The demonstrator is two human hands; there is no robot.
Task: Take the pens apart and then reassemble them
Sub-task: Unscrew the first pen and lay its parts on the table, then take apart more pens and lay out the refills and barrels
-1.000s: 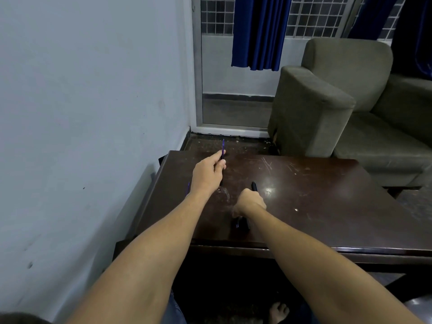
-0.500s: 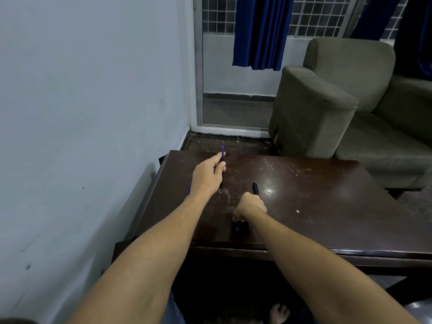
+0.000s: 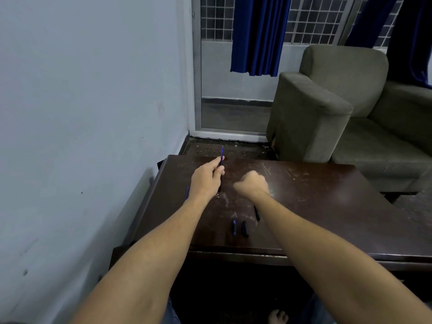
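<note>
A blue pen (image 3: 221, 155) is pinched upright in the left hand (image 3: 207, 181) above the table (image 3: 327, 206). The right hand (image 3: 252, 185) is curled, its contents untellable. Loose parts (image 3: 244, 228) are left lying near the edge, so reassembly is judged unfinished.

Readable text: none – no word, number, brand or sign can be made out anywhere in the view.
Blue pen part (image 3: 221, 153): pinched in the left hand (image 3: 205, 181) at about 11 o'clock on the table (image 3: 327, 206) – too thin and small for any print to be read.
Short black pen piece (image 3: 244, 228): lies at about 7 o'clock on the table, too dark and small to read any marking.
Blue-ended pen piece (image 3: 234, 226): lies just beside it at its 9 o'clock, likewise too small to read.
</note>
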